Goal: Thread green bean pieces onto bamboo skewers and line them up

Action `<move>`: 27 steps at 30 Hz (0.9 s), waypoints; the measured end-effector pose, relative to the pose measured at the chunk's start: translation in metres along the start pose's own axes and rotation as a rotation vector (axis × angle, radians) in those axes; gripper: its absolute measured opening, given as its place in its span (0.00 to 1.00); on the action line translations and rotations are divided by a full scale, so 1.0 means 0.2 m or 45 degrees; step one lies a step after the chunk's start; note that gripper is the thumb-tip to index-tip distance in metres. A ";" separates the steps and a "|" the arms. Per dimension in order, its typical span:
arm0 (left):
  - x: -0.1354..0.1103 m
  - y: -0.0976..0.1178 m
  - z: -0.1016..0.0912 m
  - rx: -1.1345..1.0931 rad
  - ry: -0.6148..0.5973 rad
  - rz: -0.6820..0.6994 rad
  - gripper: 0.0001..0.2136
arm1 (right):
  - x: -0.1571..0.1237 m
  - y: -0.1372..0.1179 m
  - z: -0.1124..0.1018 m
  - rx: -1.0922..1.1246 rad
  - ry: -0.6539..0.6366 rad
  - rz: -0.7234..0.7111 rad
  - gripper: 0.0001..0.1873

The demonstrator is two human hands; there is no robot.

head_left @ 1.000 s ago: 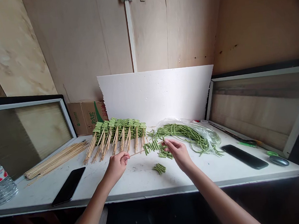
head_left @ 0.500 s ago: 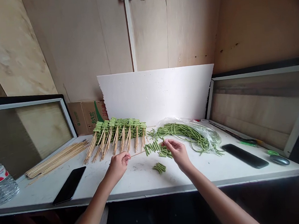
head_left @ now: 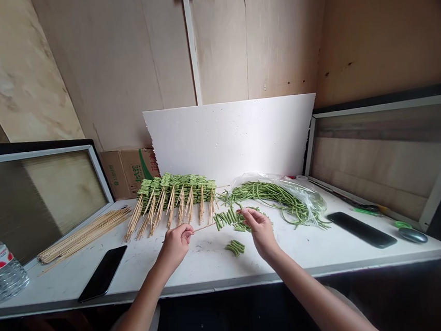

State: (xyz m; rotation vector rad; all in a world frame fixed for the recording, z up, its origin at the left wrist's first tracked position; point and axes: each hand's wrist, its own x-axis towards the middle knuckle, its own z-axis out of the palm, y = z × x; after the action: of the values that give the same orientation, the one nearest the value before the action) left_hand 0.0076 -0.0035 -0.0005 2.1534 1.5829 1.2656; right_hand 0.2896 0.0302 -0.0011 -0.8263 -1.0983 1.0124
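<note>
My left hand (head_left: 176, 245) is closed round the blunt end of a bamboo skewer (head_left: 205, 227). Threaded side by side along its far part are several cut green bean pieces (head_left: 225, 218). At the skewer's tip, my right hand (head_left: 261, 232) pinches a short green bean piece (head_left: 240, 206), partly hidden by the fingers. Below the skewer, a small group of cut bean pieces (head_left: 235, 247) lies on the white table (head_left: 199, 266). More cut pieces lie behind my right hand, partly covered by it.
Filled bean skewers (head_left: 176, 190) are stacked at the back, sticks facing me. Bare skewers (head_left: 83, 236) lie left, near a black phone (head_left: 103, 273) and a water bottle (head_left: 0, 270). Long green beans (head_left: 273, 194) spill from a clear bag; a dark oblong object (head_left: 361, 230) lies at right.
My right hand has moved slightly left and down, closer to the threaded pieces. The skewer has shifted a little to the right in my left hand's grip.
</note>
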 end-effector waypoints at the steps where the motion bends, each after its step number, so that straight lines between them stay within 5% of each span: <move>1: 0.00 0.00 0.00 0.002 0.002 0.002 0.10 | 0.00 0.00 0.00 0.006 0.009 0.002 0.21; 27: 0.00 0.03 0.03 0.067 -0.008 0.028 0.12 | -0.06 0.04 0.05 0.068 0.076 0.009 0.16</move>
State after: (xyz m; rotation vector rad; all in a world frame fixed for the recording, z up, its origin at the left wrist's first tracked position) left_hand 0.0162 -0.0052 0.0000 2.2099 1.6121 1.2353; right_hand 0.2777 0.0220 -0.0088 -0.8130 -1.0146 1.0126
